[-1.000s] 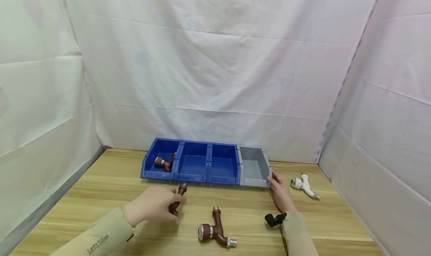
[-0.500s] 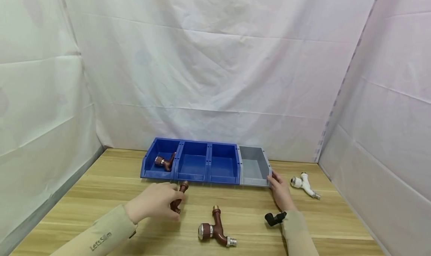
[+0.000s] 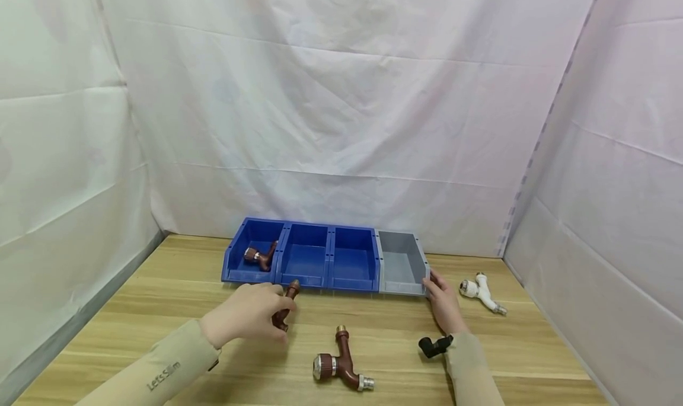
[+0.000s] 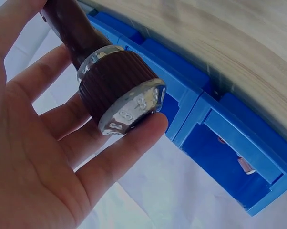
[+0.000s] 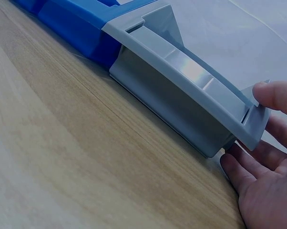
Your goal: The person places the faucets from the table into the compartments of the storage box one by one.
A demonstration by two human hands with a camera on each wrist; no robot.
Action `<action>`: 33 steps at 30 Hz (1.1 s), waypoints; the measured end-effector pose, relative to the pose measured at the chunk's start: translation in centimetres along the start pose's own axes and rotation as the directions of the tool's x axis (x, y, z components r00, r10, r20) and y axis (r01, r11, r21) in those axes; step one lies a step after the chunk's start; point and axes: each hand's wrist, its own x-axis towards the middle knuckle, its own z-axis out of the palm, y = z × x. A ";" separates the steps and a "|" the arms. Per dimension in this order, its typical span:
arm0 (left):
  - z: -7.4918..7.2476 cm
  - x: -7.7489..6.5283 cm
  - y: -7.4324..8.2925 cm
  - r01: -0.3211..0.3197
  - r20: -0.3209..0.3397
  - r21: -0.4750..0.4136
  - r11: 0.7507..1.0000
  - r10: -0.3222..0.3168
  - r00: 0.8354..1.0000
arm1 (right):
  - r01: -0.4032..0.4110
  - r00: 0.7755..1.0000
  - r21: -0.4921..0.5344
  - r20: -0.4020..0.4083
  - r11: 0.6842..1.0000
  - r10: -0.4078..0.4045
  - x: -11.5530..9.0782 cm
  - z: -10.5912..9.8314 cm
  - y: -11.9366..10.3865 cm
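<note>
Since the earlier frame, my left hand (image 3: pixel 245 315) has carried the brown tap (image 3: pixel 280 318) slightly toward the smooth plastic blue bins (image 3: pixel 304 281); its partly curled fingers hold the tap just in front of the row. Only the left wrist view shows the ribbed knob (image 4: pixel 117 81) and its shiny, faceted silver cap (image 4: pixel 138 107) with raised marks. My right hand (image 3: pixel 445 305) grips the grey bin (image 3: pixel 402 288) at its front corner, above the wood-grained surface (image 5: pixel 86 133); the right wrist view reveals fingers on and below the rim.
</note>
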 end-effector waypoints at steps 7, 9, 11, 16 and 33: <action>0.1 0.6 -0.3 0.001 -0.016 0.026 1.000 -0.001 1.000 | -0.003 1.000 0.011 -0.018 1.000 0.003 0.0 0.1 -0.2; 0.1 0.8 -0.3 0.006 -0.018 0.030 1.000 -0.005 1.000 | -0.006 1.000 0.009 -0.024 1.000 0.006 0.0 0.1 -0.2; 0.2 0.8 -0.3 0.009 -0.019 0.034 0.999 -0.008 1.000 | -0.007 1.000 0.008 -0.025 1.000 0.007 0.1 0.1 -0.1; 0.3 1.0 -0.4 0.016 -0.018 0.039 0.999 -0.016 1.000 | -0.008 1.000 0.006 -0.029 1.000 0.009 0.1 0.1 0.0; 0.1 1.6 -0.2 0.049 0.010 0.040 0.998 -0.050 0.999 | -0.009 1.000 0.015 -0.022 1.000 0.009 -0.1 0.3 -0.3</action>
